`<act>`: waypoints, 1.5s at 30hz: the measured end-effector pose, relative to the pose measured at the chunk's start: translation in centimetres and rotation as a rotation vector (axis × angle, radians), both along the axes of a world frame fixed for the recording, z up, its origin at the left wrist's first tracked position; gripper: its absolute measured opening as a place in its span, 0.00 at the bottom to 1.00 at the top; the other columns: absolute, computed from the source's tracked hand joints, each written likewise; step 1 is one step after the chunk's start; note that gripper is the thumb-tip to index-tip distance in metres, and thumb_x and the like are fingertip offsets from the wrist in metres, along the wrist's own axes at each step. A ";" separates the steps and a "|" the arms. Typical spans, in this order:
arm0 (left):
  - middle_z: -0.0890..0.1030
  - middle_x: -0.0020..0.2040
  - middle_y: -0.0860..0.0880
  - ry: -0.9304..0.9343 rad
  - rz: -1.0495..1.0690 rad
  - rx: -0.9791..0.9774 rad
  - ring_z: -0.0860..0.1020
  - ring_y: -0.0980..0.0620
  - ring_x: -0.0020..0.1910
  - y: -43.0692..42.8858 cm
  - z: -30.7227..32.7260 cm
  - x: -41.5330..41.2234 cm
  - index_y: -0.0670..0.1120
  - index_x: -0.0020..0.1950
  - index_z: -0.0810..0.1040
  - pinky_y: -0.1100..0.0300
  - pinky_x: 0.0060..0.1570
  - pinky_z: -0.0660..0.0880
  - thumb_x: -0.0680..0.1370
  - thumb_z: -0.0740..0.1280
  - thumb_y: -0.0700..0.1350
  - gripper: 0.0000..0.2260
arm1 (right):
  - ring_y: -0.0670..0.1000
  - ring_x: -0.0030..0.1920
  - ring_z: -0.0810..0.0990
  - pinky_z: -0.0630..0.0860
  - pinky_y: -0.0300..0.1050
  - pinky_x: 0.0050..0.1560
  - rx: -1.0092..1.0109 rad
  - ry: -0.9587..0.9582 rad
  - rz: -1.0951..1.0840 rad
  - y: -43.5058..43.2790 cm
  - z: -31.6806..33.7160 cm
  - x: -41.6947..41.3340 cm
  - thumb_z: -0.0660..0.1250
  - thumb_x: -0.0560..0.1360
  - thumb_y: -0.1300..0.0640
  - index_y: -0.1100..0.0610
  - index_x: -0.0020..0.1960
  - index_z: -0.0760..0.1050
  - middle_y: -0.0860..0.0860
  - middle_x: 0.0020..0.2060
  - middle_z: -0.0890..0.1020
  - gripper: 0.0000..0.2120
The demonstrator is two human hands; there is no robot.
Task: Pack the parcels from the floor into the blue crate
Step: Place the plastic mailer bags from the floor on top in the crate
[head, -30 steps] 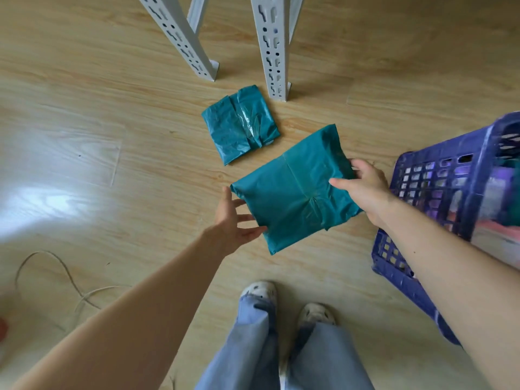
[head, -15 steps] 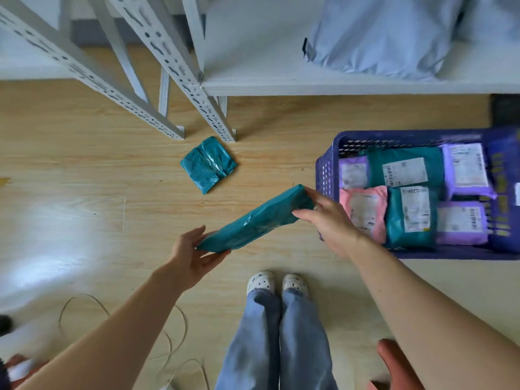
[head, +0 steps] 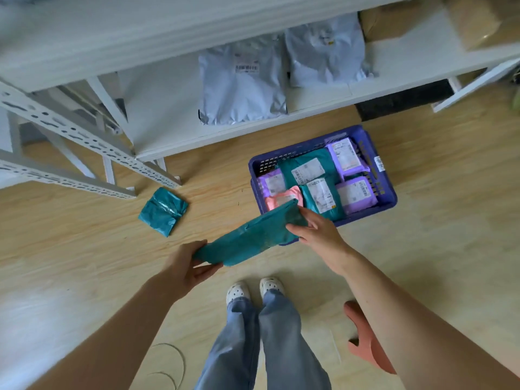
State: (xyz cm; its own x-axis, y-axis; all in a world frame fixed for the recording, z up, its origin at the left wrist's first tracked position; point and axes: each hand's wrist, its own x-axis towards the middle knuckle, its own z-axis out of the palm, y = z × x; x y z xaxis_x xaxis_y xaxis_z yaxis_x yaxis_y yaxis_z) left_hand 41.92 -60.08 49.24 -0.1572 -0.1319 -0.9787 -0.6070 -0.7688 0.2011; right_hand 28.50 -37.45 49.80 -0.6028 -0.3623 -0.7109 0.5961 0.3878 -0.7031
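left hand (head: 187,267) and right hand (head: 316,230) gripping teal parcel (head: 253,237), beside blue crate (head: 385,192)

A white metal rack (head: 157,108) stands on the pale wooden floor (head: 436,220), its slotted uprights (head: 70,130) slanting at the left. On its low shelf lie 2 grey mailer bags (head: 242,85) side by side, the left one reaching the shelf's front edge. Brown cardboard boxes (head: 478,21) sit at the shelf's right end. A thin cable (head: 168,361) loops on the floor left of blue jeans (head: 261,347) and 2 white clogs (head: 237,291). A reddish object (head: 365,342) lies to their right.
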 end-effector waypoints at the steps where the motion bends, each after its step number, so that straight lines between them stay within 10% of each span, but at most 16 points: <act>1: 0.78 0.48 0.41 -0.002 -0.017 -0.002 0.80 0.38 0.44 0.8 0.9 -0.4 0.42 0.48 0.74 0.50 0.36 0.81 0.78 0.62 0.40 0.02 | 0.42 0.51 0.80 0.75 0.30 0.39 -0.003 0.000 -0.020 1.0 0.7 0.2 0.68 0.75 0.61 0.47 0.59 0.76 0.46 0.56 0.81 0.16; 12: 0.78 0.52 0.39 -0.032 -0.107 -0.036 0.81 0.38 0.42 11.6 4.5 -7.8 0.41 0.49 0.73 0.54 0.28 0.81 0.78 0.64 0.39 0.02 | 0.48 0.55 0.81 0.75 0.50 0.62 0.009 -0.035 -0.180 12.0 3.2 -5.0 0.74 0.70 0.54 0.38 0.59 0.74 0.47 0.56 0.82 0.21; 19: 0.76 0.53 0.38 -0.091 -0.047 -0.054 0.81 0.38 0.39 18.3 1.9 -15.1 0.41 0.49 0.73 0.56 0.26 0.79 0.78 0.64 0.41 0.03 | 0.45 0.63 0.73 0.75 0.31 0.53 0.053 0.070 0.005 18.5 1.0 -14.3 0.71 0.73 0.54 0.50 0.63 0.75 0.48 0.61 0.76 0.19; 26: 0.79 0.44 0.45 -0.062 -0.107 -0.145 0.77 0.48 0.40 20.1 -3.2 -21.4 0.47 0.47 0.74 0.55 0.41 0.71 0.79 0.57 0.56 0.14 | 0.49 0.58 0.78 0.74 0.46 0.60 0.167 0.092 -0.012 20.1 -5.7 -19.9 0.69 0.75 0.52 0.55 0.61 0.77 0.51 0.56 0.81 0.16; 31: 0.75 0.57 0.47 -0.018 -0.034 -0.191 0.74 0.46 0.54 19.3 -9.8 -24.8 0.50 0.58 0.75 0.48 0.60 0.69 0.78 0.51 0.66 0.24 | 0.47 0.58 0.77 0.71 0.39 0.54 0.164 0.058 -0.015 17.6 -11.6 -22.2 0.66 0.77 0.50 0.54 0.61 0.75 0.50 0.58 0.79 0.15; 40: 0.65 0.73 0.52 0.041 -0.234 -0.217 0.67 0.47 0.70 16.1 -20.3 -30.6 0.56 0.75 0.58 0.45 0.71 0.62 0.60 0.69 0.72 0.49 | 0.49 0.71 0.65 0.63 0.44 0.66 0.205 -0.057 -0.053 14.1 -22.7 -26.1 0.63 0.78 0.48 0.53 0.76 0.56 0.48 0.73 0.64 0.31; 45: 0.65 0.72 0.51 0.071 -0.267 -0.274 0.66 0.46 0.70 14.9 -25.7 -32.4 0.60 0.74 0.58 0.48 0.66 0.64 0.76 0.66 0.55 0.29 | 0.50 0.56 0.78 0.74 0.43 0.51 0.264 0.070 -0.002 13.4 -27.8 -28.1 0.66 0.77 0.52 0.49 0.67 0.69 0.47 0.57 0.79 0.19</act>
